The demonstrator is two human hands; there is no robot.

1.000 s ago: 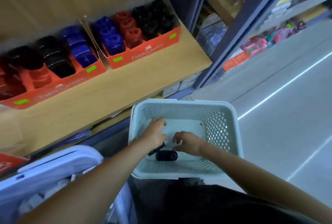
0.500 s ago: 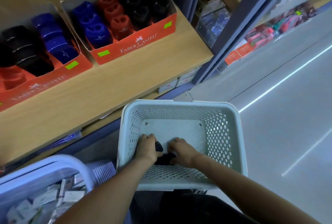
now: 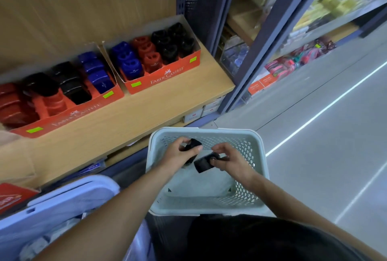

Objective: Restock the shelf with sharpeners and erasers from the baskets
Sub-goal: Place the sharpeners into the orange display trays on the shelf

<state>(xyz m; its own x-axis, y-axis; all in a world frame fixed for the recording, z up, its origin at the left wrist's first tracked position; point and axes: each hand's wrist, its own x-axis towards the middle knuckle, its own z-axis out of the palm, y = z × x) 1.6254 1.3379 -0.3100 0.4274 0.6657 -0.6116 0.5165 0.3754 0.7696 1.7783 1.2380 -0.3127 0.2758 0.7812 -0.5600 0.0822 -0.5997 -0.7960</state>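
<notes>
Left grip (image 3: 180, 153) curled round one black plastic sharpener (image 3: 193, 143), right grip (image 3: 232, 160) pinching second black sharpener (image 3: 203, 164), both above pale-green perforated plastic basket (image 3: 205, 130) | risk: fingertip pinch may slip, dropping it before orange cardboard tray (image 3: 62, 120) on wooden shelf (image 3: 146, 109).

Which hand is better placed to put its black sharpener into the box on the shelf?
The left hand: it holds a black sharpener and is on the side of the shelf, nearer the box with empty slots. The right hand would probably reach across.
</notes>
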